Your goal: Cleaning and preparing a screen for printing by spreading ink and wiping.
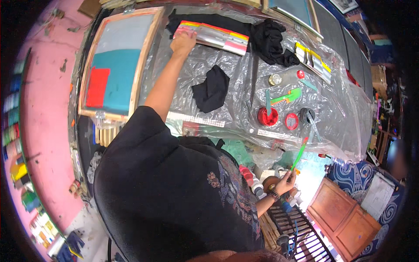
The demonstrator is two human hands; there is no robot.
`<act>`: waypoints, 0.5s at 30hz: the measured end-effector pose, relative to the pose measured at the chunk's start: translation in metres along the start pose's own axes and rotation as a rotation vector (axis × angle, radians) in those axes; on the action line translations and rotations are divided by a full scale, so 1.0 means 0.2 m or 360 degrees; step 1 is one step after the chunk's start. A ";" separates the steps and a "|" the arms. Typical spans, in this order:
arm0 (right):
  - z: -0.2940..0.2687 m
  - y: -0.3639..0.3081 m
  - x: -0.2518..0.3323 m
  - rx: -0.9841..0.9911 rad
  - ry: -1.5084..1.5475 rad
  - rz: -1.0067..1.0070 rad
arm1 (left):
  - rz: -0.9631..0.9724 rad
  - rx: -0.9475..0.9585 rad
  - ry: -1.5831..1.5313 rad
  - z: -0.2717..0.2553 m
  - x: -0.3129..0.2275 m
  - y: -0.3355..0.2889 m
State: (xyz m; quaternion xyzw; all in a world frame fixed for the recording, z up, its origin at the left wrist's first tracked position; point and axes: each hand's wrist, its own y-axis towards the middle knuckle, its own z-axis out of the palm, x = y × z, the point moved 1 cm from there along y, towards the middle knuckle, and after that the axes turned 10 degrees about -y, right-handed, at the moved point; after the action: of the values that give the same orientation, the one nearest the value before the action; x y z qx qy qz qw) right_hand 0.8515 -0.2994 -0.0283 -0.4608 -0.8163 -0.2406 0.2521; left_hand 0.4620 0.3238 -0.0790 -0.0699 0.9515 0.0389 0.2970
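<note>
My left hand reaches far across the table, its fingers closed on the left end of a metal squeegee with red and yellow edges. The squeegee rests on black cloth. Down at the right, my right hand grips a green spatula, which points up and carries red ink at its tip. Just beyond the spatula stand an open tub of red ink with a teal spatula in it, a red lid and a dark tub. Exactly how my left fingers wrap the squeegee is hard to see.
A wood-framed printing screen lies at the left. Clear plastic sheeting covers the table, with a black cloth piece on it. More squeegees, a small jar and a green-orange tool lie at the right.
</note>
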 end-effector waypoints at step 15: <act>0.23 0.01 0.00 0.0293 0.0907 -0.0108 | -0.0163 -0.0245 -0.0056 -1.00 0.97 -1.56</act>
State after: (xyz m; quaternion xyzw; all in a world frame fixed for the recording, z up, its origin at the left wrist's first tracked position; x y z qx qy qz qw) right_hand 0.8442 -0.2709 -0.0631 -0.3223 -0.7459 -0.2934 0.5036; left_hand 0.2417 -0.0283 -0.0360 -0.1404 0.9356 0.0980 0.3089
